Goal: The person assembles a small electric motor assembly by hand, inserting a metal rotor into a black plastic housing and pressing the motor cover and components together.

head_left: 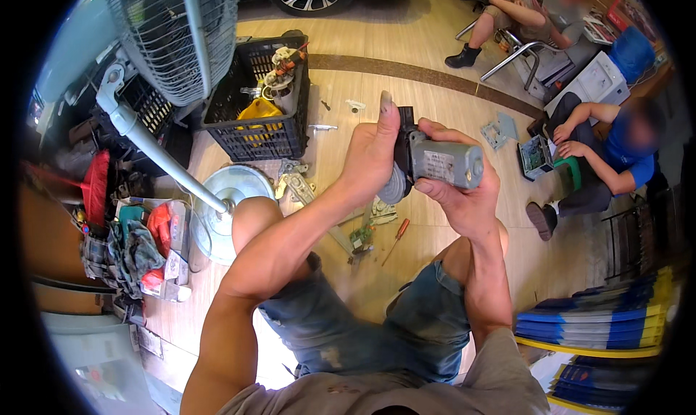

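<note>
Above my knees I hold an electric motor [438,163] with a grey cylindrical can, a pale label and a black end housing. My left hand [368,158] grips the black housing, its thumb pointing up along the side. A round grey ridged part [392,186] hangs under that housing. My right hand [467,206] wraps round the grey can from below and behind, with its thumb near the lower edge. On the floor beneath lie an orange-handled screwdriver [396,241], a small green circuit board [359,238] and several metal brackets [296,183].
A black plastic crate [255,141] with parts stands ahead left, beside a standing fan [163,34] on a round base [210,234]. A box of cloths [174,259] sits at left. One person [609,150] sits at right by an opened device [535,156]; another [540,16] sits farther back.
</note>
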A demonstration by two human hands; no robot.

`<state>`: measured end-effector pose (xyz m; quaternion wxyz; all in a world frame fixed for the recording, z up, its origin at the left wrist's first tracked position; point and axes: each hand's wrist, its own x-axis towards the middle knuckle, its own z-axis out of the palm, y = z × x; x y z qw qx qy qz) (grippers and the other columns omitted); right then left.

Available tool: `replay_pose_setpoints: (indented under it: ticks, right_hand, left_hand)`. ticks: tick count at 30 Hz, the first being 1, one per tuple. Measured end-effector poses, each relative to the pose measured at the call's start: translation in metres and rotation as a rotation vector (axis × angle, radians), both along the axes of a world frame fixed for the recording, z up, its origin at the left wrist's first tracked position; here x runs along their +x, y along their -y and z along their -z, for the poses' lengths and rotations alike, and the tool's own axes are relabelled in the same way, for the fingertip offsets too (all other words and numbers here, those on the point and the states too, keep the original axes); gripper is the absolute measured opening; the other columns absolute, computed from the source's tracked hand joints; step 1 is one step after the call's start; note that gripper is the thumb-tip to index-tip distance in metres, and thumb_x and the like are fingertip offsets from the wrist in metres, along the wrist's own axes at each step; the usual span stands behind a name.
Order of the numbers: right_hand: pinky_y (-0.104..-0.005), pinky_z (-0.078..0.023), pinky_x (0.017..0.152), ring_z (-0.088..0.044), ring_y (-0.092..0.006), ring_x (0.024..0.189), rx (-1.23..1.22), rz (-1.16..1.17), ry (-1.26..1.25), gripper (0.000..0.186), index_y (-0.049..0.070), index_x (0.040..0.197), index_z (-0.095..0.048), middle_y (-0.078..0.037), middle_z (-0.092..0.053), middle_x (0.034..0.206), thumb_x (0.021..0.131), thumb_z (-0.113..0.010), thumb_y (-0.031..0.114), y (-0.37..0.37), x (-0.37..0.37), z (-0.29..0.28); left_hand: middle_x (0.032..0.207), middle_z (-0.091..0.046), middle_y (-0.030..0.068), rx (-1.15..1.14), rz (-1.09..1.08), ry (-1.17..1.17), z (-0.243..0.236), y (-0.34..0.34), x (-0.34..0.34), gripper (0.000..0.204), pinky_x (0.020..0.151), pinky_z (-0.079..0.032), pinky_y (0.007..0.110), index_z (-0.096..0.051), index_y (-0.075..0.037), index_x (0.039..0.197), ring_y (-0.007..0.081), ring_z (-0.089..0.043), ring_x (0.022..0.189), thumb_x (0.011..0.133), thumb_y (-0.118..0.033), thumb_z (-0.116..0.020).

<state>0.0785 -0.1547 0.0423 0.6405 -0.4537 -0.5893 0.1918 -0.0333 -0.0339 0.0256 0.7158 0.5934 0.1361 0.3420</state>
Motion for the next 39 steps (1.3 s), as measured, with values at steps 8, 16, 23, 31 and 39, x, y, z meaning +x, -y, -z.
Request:
replay_pose_setpoints:
  ticks: [8,16,23,31,39]
  right_hand:
    - [-0.0384,-0.044,0.106,-0.053,-0.0256,0.126,-0.027,0.013,0.206,0.066,-0.003,0.129,-0.050,-0.022,-0.051,0.140,0.073,-0.084,0.003,0.006,-0.013,-0.018]
    - [-0.0356,-0.046,0.103,-0.055,-0.0216,0.123,-0.157,-0.100,0.037,0.064,-0.001,0.134,-0.050,-0.017,-0.054,0.138,0.076,-0.077,-0.008,-0.014,0.013,-0.014]
    - [-0.0376,-0.045,0.102,-0.058,-0.0243,0.120,-0.108,-0.154,-0.169,0.063,-0.002,0.141,-0.042,-0.020,-0.057,0.133,0.089,-0.073,0.016,-0.017,0.033,0.007]
    - [-0.0358,-0.047,0.099,-0.061,-0.0234,0.115,-0.078,-0.149,-0.305,0.056,-0.003,0.136,-0.043,-0.021,-0.061,0.127,0.090,-0.070,0.009,-0.017,0.041,0.014]
    - [-0.0331,-0.051,0.096,-0.062,-0.0208,0.113,-0.021,-0.117,-0.273,0.055,-0.003,0.134,-0.045,-0.020,-0.062,0.126,0.086,-0.073,0.000,-0.013,0.042,0.018]
  left_hand:
    - [0.089,-0.068,0.0047,-0.004,0.041,0.116,-0.009,0.003,-0.013,0.078,0.068,-0.050,0.025,-0.068,0.000,0.100,0.0092,-0.061,0.078,0.099,-0.067,-0.027]
    - [0.078,-0.067,0.0070,-0.134,0.040,-0.164,-0.002,-0.017,-0.012,0.078,0.057,-0.048,0.026,-0.069,0.001,0.096,0.0107,-0.061,0.067,0.099,-0.066,-0.030]
    - [0.078,-0.068,0.0095,-0.209,0.028,-0.281,0.006,-0.018,0.000,0.077,0.053,-0.049,0.027,-0.069,0.002,0.097,0.0124,-0.062,0.061,0.099,-0.066,-0.033]
    - [0.095,-0.070,0.0115,-0.250,-0.053,-0.195,0.025,-0.016,0.020,0.068,0.067,-0.056,0.029,-0.065,0.003,0.109,0.0151,-0.068,0.079,0.104,-0.055,-0.029]
    - [0.096,-0.070,0.0118,-0.195,-0.077,-0.203,0.028,-0.017,0.030,0.070,0.067,-0.056,0.028,-0.065,0.003,0.108,0.0145,-0.068,0.079,0.103,-0.057,-0.029]
